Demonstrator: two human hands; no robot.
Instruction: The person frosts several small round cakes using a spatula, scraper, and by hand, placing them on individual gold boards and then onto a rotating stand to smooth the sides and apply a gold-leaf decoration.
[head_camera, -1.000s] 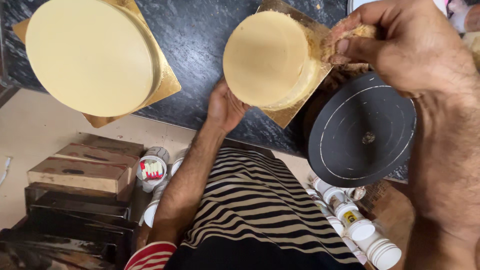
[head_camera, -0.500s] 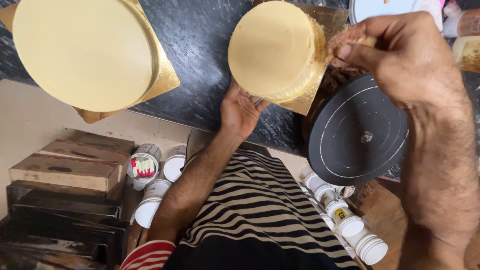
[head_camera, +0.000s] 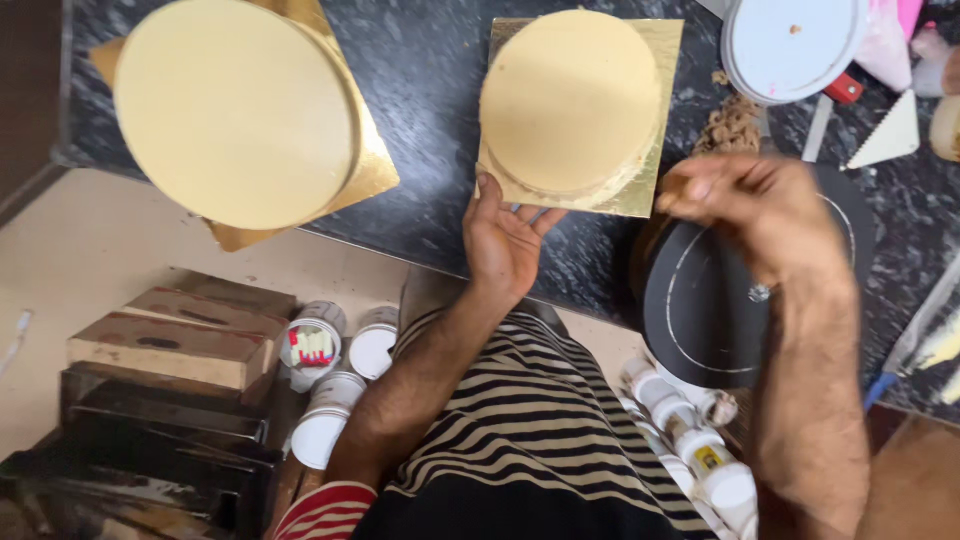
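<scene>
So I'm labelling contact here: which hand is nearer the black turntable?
Right. The right hand hovers directly over the black turntable; the left hand is off to its left, touching the gold board.

glossy gold foil board (head_camera: 655, 120), matt cake (head_camera: 570, 100)

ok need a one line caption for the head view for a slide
Left hand steadies the square gold board under a smaller round pale cake; right hand hovers over a black round turntable.
</scene>
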